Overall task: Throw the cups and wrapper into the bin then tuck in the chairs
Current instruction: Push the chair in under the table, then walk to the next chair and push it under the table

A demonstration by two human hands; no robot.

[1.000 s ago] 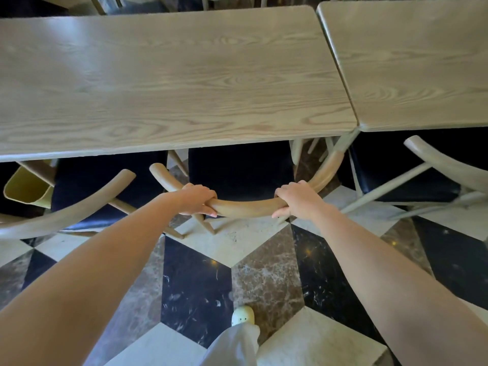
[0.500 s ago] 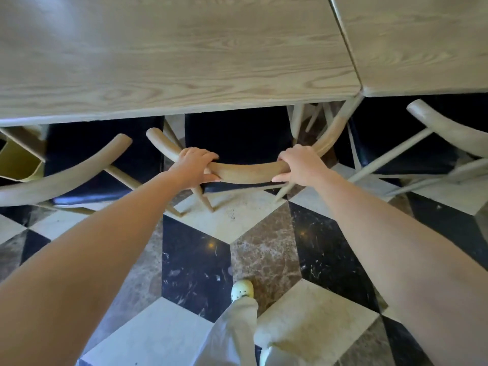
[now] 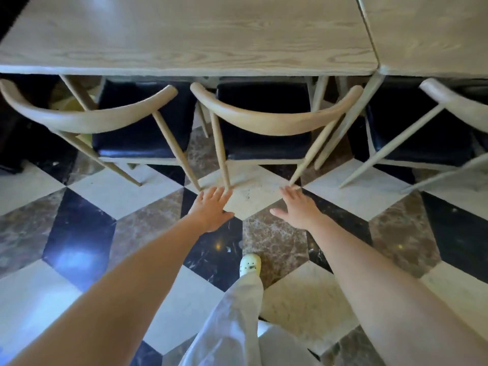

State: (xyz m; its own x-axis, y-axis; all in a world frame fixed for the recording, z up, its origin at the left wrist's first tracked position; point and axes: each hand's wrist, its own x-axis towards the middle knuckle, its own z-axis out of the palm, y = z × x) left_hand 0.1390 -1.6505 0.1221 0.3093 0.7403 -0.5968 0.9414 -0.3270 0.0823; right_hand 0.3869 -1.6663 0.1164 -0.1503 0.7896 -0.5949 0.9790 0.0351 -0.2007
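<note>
Checkered floor [image 3: 396, 233] shows beneath left grip [image 3: 211, 210] and right grip [image 3: 298, 211], both released, seemingly because the middle chair [image 3: 264, 122] sits tucked under the surface [image 3: 184, 35].

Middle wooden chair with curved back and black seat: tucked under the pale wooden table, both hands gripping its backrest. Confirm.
Not gripping: the head view shows left hand and right hand open, clear of the backrest. The chair is tucked under the table.
</note>
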